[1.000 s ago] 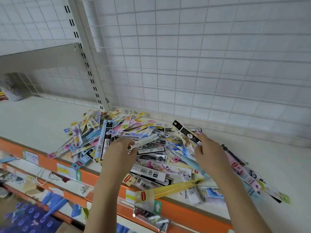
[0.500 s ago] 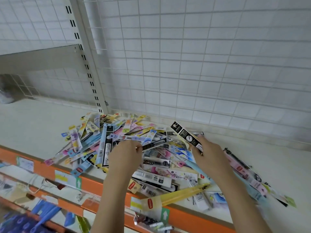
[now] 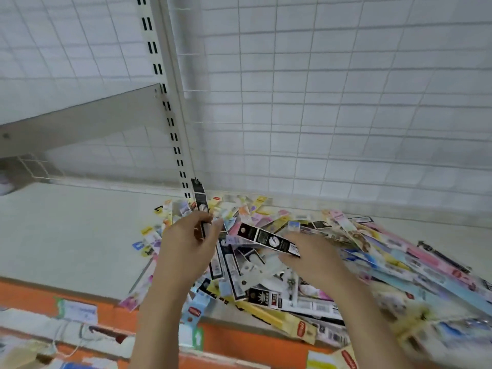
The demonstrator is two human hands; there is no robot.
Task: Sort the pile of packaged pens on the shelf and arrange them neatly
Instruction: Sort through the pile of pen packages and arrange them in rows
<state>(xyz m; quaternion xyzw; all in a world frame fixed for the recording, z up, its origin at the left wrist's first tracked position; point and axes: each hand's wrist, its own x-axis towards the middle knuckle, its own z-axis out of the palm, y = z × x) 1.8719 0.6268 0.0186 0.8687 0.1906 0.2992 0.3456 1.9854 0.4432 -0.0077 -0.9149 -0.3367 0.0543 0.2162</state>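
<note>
We see the pile of packaged pens spread across the lower right of the frame, lying on a pale shelf and reaching from the centre out to the right border. The packs are long and narrow, in black, yellow, pink, pale blue and white, crossing each other at every angle; several at the lower edge overhang the shelf's orange front edge. The far right part is blurred, so we cannot read single packs there.

Our left hand, at centre frame, has its fingers curled round a black pen pack held nearly upright, its top reaching up in front of the slotted upright post. Our right hand, just right of centre, pinches one end of a second black pack that lies slanted between the two hands, above the pile.

Behind the pile a white wire grid closes the back. The left half of the shelf is bare surface, open from the pile to the left border. In the lower left, paper price labels sit on the orange edge.
</note>
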